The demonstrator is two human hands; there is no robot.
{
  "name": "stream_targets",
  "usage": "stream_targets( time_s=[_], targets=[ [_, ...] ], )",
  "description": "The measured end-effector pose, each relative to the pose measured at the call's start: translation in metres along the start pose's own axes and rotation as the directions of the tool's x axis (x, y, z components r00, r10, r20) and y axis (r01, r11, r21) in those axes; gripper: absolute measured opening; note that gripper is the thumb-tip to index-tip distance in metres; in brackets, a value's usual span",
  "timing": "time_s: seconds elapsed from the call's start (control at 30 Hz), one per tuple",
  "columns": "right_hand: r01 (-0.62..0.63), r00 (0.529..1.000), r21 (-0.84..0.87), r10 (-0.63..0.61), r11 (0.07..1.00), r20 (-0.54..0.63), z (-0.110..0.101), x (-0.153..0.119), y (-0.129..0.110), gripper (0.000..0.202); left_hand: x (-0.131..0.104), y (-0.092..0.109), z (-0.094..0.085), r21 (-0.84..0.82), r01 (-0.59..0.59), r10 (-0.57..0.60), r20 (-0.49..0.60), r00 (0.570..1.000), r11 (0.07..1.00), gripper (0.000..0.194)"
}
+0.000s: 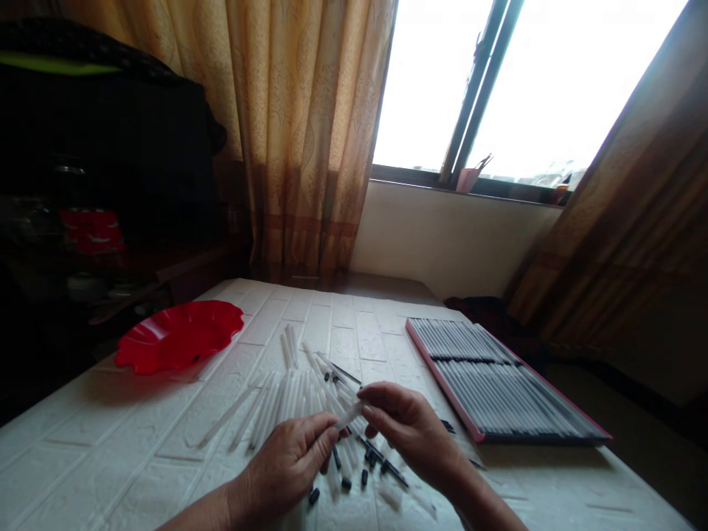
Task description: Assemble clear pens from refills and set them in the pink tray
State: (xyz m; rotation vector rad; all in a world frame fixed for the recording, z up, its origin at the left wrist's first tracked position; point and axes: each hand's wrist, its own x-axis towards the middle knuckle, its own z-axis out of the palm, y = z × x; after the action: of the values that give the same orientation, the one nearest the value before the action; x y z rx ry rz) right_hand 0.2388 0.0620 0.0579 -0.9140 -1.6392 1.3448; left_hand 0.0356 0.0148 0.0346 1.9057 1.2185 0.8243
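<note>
My left hand [296, 457] is closed around the near end of a clear, whitish tube [349, 417]. My right hand [406, 424] pinches the tube's other end between thumb and fingers. Below and behind both hands, many translucent tubes [293, 394] lie in a loose heap on the white brick-patterned table [182, 435]. Small black caps [346, 484] and a thin dark rod [394, 474] are scattered just under the hands. The fingertips partly cover the tube's ends.
A red scalloped bowl [180, 335] sits at the table's left. On the right lies a pink-edged tray [442, 383] with two rows of pale, dark-tipped sticks. Beyond the table are curtains [310, 133], a window and a pink cup [467, 180] on the sill.
</note>
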Motion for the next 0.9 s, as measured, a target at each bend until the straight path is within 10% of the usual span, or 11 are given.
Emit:
stream_targets(
  time_s=[0.4,0.7,0.9],
  targets=[
    [-0.007,0.998,-0.246,-0.007,0.969,-0.056,-0.010,0.002,-0.002,0.030,0.008,-0.012,0.007,-0.400,0.128,-0.137,0.005,0.991,0.908,0.067],
    [-0.075,0.996,-0.751,0.015,0.656,-0.086,-0.019,-0.001,0.003,0.026,0.016,-0.033,0.012,-0.637,0.150,-0.215,-0.025,0.976,0.756,0.057],
    [0.071,0.980,-0.848,0.121,0.524,0.157,-0.017,-0.010,-0.005,0.024,0.018,-0.041,0.017,-0.669,0.144,-0.208,-0.016,0.978,0.729,0.056]
  ],
)
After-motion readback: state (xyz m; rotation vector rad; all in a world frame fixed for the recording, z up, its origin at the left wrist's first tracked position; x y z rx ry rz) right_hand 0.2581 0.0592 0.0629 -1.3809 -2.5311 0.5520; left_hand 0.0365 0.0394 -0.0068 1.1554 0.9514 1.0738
